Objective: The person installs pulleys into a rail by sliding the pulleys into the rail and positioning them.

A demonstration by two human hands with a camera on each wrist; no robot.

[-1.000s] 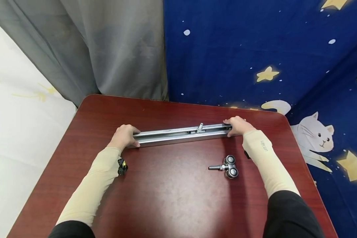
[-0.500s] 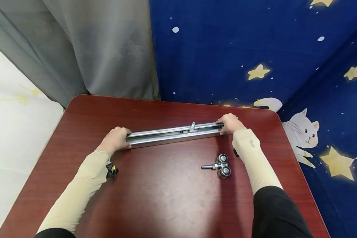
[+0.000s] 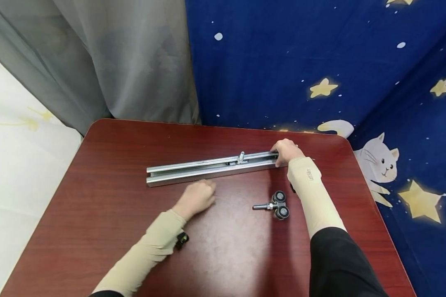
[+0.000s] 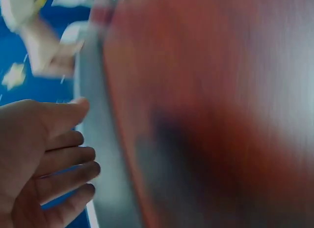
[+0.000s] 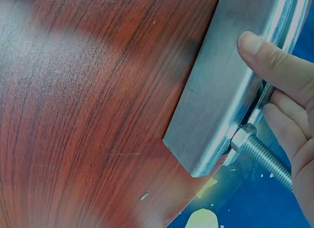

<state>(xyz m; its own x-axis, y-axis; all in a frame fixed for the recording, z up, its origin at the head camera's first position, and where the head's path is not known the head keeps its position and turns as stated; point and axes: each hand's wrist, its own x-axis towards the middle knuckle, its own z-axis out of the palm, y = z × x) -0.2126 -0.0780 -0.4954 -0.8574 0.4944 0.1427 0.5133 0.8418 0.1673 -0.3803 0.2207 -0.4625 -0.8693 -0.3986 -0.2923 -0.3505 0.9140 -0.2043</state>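
A silver metal track rail (image 3: 182,177) lies across the table with its slot upward. At its right end my right hand (image 3: 287,151) grips it; in the right wrist view the thumb (image 5: 267,56) presses the side wall and the fingers curl over the slotted side. A threaded bolt (image 3: 241,156) stands upright from the slot. Another bolt with a nut (image 5: 267,159) sticks out near the rail's end in the right wrist view. In front of the rail my left hand (image 3: 196,198) holds nothing, its fingers (image 4: 66,156) loosely bent. A loose roller trolley (image 3: 280,205) lies nearer me.
The reddish-brown table (image 3: 107,198) carries the rail and trolley. Behind it hang a grey curtain (image 3: 145,62) and a blue curtain (image 3: 267,66) with stars and a cat.
My left hand has let go of the rail's left end and moved right and toward me. The right hand keeps its grip, and the rail stays about where it was.
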